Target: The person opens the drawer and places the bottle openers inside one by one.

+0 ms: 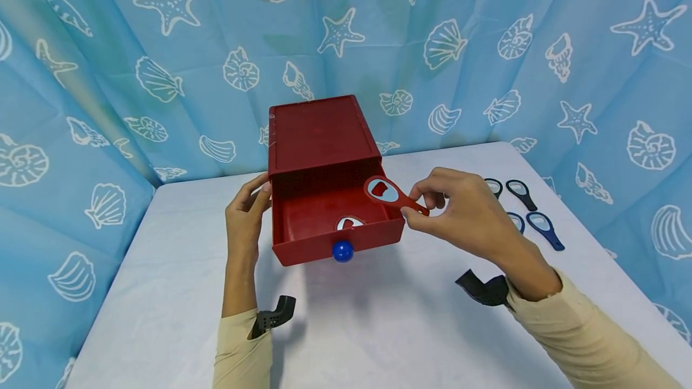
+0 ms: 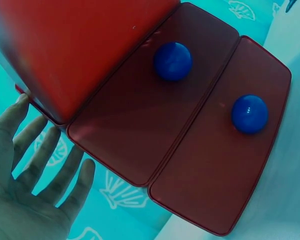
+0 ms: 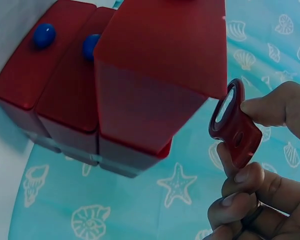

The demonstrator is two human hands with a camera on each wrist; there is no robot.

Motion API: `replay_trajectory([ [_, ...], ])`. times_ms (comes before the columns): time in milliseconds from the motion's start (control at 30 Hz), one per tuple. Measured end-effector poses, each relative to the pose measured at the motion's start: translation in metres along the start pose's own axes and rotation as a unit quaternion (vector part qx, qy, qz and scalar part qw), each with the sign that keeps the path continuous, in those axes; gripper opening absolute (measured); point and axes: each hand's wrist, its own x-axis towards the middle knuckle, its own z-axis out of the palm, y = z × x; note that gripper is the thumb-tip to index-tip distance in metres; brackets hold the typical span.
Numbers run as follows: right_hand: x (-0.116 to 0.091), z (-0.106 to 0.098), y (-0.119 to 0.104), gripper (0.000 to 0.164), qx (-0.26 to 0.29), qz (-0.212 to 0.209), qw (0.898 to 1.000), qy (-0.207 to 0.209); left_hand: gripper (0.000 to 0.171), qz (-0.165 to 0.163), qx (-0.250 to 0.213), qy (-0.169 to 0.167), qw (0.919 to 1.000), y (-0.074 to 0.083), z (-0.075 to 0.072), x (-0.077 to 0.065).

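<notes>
A red drawer unit (image 1: 319, 131) with blue knobs has its top drawer (image 1: 308, 251) pulled out. My right hand (image 1: 459, 209) pinches the handle of a red magnifying glass (image 1: 397, 194) between thumb and fingers, its lens over the drawer's right side. In the right wrist view that magnifying glass (image 3: 236, 125) hangs beside the drawer's corner. Inside the drawer lies another white oval lens (image 1: 350, 221), partly hidden by the front wall. At the unit's left side, my left hand (image 1: 245, 209) rests its fingertips; the left wrist view shows this hand (image 2: 35, 170) with fingers spread.
Several magnifying glasses lie on the white table at the right, among them a black one (image 1: 521, 194) and a blue one (image 1: 546, 230). Two lower drawers with blue knobs (image 2: 173, 61) are closed. Behind the unit hangs a blue shell-print curtain (image 1: 346, 65).
</notes>
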Motion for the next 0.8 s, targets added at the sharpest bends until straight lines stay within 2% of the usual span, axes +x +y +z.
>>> replay_trajectory([
  [300,0.009,0.01,-0.001,0.012,-0.01,-0.021,1.0,0.013,0.039,-0.003,-0.007,0.0,1.0,0.001,0.0,0.0],
  [533,0.011,0.017,-0.003,0.012,0.015,-0.031,0.999,0.016,0.038,-0.002,-0.012,0.003,0.9999,-0.001,0.0,0.001],
  [667,0.003,0.021,-0.006,0.013,0.026,-0.053,0.997,0.043,0.038,-0.004,-0.009,-0.002,0.9999,0.0,0.0,0.0],
  [800,-0.01,0.025,-0.01,0.019,0.044,-0.101,0.991,0.081,0.039,-0.003,-0.008,-0.001,1.0,0.001,0.0,0.0],
])
